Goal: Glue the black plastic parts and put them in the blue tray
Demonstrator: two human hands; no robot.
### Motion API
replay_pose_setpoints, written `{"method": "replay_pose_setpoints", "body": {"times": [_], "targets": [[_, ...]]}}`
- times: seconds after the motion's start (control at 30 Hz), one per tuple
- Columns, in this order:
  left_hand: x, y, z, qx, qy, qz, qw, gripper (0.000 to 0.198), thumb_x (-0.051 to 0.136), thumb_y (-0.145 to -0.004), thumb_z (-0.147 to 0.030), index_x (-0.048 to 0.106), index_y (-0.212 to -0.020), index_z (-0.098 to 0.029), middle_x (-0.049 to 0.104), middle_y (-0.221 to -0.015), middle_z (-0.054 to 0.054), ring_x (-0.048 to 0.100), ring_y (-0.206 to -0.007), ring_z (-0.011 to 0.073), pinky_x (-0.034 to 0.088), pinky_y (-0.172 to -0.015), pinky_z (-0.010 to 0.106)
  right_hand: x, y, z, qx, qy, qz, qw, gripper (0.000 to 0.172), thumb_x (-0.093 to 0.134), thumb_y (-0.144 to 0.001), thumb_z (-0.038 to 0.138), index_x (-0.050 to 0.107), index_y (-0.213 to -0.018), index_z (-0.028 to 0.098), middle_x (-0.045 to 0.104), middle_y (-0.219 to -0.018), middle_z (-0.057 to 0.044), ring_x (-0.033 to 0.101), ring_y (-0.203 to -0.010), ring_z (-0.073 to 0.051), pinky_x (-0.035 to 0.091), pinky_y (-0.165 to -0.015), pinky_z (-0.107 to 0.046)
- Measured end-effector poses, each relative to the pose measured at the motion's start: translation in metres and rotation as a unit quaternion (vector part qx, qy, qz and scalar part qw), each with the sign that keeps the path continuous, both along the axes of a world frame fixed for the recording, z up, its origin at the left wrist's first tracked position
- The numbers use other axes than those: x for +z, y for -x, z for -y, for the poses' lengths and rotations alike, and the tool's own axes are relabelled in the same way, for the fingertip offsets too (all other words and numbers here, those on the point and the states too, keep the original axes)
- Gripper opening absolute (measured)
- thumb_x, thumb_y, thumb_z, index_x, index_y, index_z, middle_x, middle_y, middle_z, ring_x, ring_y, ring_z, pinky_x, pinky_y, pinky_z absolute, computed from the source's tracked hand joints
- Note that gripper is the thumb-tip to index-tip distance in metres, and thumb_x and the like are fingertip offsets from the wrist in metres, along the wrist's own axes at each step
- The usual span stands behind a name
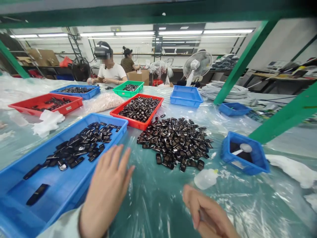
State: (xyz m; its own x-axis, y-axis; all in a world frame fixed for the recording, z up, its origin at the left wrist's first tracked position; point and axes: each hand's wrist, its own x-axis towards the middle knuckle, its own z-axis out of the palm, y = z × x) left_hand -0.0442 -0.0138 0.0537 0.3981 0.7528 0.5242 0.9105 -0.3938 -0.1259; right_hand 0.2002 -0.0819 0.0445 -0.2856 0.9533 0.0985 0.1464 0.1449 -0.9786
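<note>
My left hand is stretched out palm down beside the near wall of a long blue tray, fingers extended, nothing seen in it. Small black plastic pieces lie scattered in that tray, a longer black piece at its near end. At the lower right, my right hand is closed with curled fingers; whatever they may hold is hidden. Just beyond it lies a small translucent squeeze bottle on its side. A heap of black plastic pieces rests on the plastic-covered table between and beyond my hands.
A blue bin at right holds dark material and a white scoop. Red trays, a green tray and other blue trays stand farther back. A green post rises at right. Two people work beyond.
</note>
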Motion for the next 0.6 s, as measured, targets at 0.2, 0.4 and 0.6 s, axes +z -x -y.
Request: {"method": "replay_pose_setpoints", "body": {"times": [0.2,0.4,0.6], "targets": [[-0.036,-0.064,-0.014,-0.062,0.115,-0.036,0.991,0.032,0.06,-0.086,-0.015,0.058,-0.117,-0.009,0.062,-0.109,0.013,0.057,-0.101,0.0297,0.049,-0.088,0.046,-0.013,-0.011,-0.003,-0.034,-0.153,-0.002,0.988,0.021,0.043,-0.079,0.01,0.035,-0.061,0.02,0.032,-0.056,0.004,0.035,-0.053,-0.013,0.022,-0.049,-0.022],[-0.045,-0.085,-0.046,-0.034,0.13,0.037,0.99,0.03,0.049,-0.094,-0.028,0.056,-0.112,-0.005,0.06,-0.098,0.014,0.055,-0.093,0.0297,0.049,-0.079,0.045,-0.02,-0.018,0.001,-0.074,-0.233,0.045,0.969,0.02,0.035,-0.076,0.007,0.028,-0.062,0.019,0.028,-0.052,0.004,0.032,-0.05,-0.013,0.022,-0.051,-0.025],[-0.05,-0.08,-0.045,-0.101,0.186,0.112,0.971,0.022,0.044,-0.095,-0.017,0.053,-0.114,-0.009,0.057,-0.108,0.011,0.052,-0.102,0.0261,0.046,-0.09,0.045,-0.016,-0.011,0.005,-0.067,-0.225,0.213,0.948,0.014,0.049,-0.083,0.008,0.055,-0.081,0.02,0.052,-0.079,-0.004,0.052,-0.07,-0.017,0.041,-0.059,-0.027]]}}
